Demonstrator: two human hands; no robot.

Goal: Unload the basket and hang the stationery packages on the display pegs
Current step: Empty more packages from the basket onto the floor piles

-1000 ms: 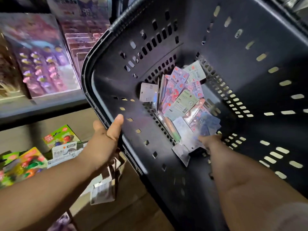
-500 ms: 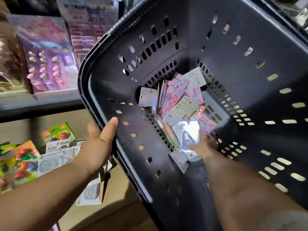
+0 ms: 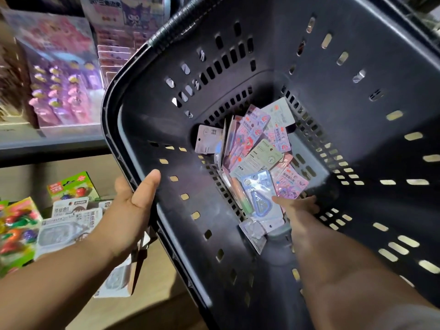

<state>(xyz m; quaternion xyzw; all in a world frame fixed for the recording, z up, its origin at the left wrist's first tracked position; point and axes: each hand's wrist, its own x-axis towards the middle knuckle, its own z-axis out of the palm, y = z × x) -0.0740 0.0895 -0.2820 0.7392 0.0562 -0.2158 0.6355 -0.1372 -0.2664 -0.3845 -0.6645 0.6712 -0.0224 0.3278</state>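
The left hand [image 3: 128, 210] is gripping the rim of the tilted black basket [image 3: 238, 258] while the right hand [image 3: 297, 207] is pinching a blue correction-tape package [image 3: 258, 198] atop the stationery packages [image 3: 252, 148] piled at its bottom.

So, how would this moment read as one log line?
left hand: grips basket rim | right hand: inside, at packages, grip unclear | packages: piled at bottom

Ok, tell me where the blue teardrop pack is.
The blue teardrop pack lies in the basket, mid head view, just left of the right hand, below the green card.
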